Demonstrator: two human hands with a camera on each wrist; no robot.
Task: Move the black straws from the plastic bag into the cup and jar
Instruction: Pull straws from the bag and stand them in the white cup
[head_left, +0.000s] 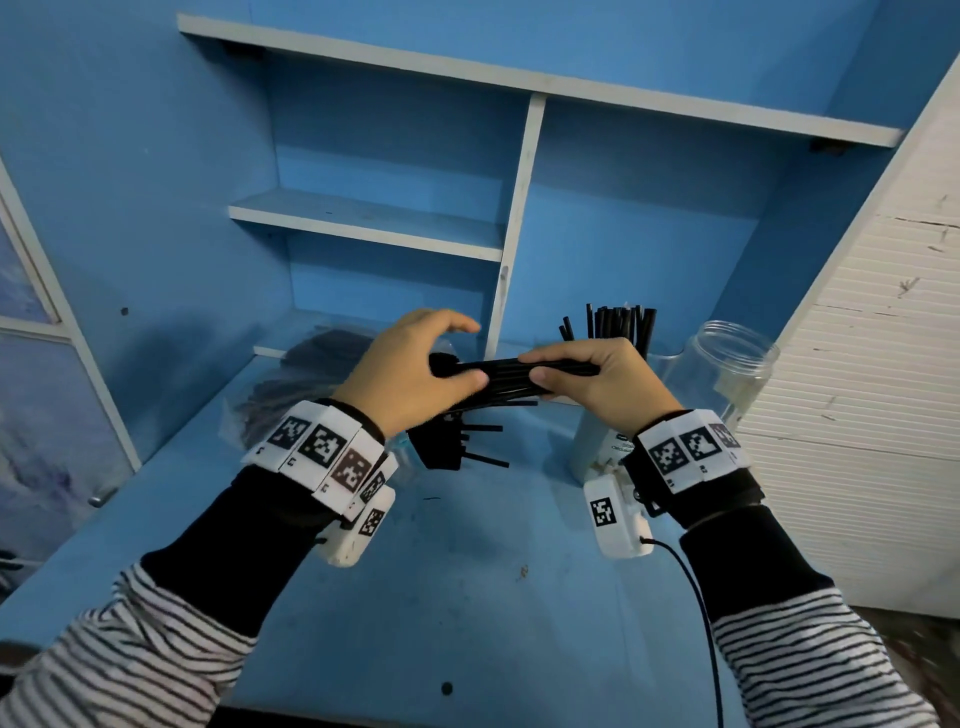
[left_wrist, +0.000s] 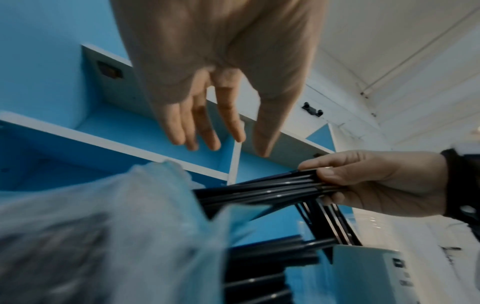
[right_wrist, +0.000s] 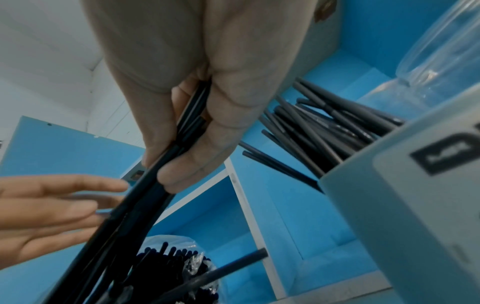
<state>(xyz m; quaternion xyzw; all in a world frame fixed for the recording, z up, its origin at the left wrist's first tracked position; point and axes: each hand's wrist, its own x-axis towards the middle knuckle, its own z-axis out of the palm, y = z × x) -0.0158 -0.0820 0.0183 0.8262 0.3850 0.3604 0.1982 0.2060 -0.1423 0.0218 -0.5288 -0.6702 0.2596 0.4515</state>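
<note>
Above the blue desk (head_left: 467, 571), your right hand (head_left: 597, 384) pinches a bundle of straws (head_left: 519, 371) held level, thumb under, fingers curled over. Your left hand (head_left: 410, 364) sits at the bundle's other end; its wrist view shows fingers (left_wrist: 197, 131) loose and spread, clear of it. More straws stand in the cup (head_left: 597, 447), others lie in the bag (head_left: 291, 384). Beside the cup stands the jar (head_left: 727, 364).

Even soft indoor light, dim blue cast, wide-angle bending at edges, wrist views blurred close up, faint grain
</note>
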